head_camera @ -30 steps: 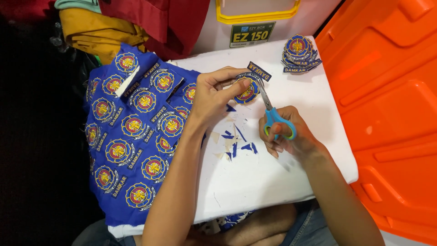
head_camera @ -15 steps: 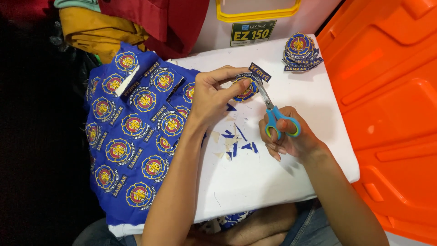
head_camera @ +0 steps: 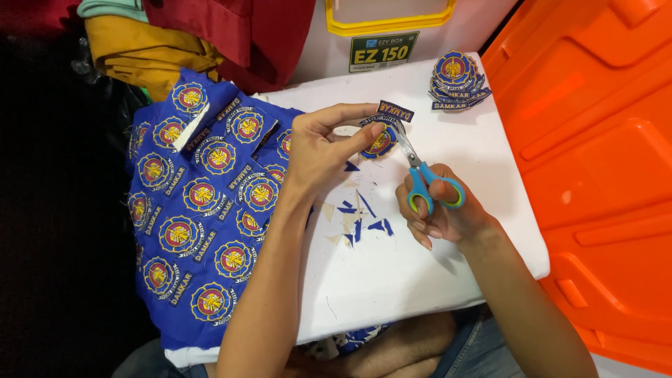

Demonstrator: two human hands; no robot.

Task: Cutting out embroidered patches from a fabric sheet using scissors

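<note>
Patch (head_camera: 379, 143), frame centre, pinched by left hand (head_camera: 318, 150); right hand (head_camera: 441, 210) gripped scissors (head_camera: 420, 175) mid-trim; turning the patch seemed due.

L hand (head_camera: 318, 150) pinches round patch (head_camera: 379, 143); R hand (head_camera: 441, 213) w/ blue scissors (head_camera: 423, 178) at its edge.

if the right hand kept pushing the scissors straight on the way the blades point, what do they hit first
The right hand aims the scissors up and to the left. First in that line is the round embroidered patch pinched in the left hand, with its fingertips just beyond. The blades already look to be at its edge, though depth is unclear.
</note>
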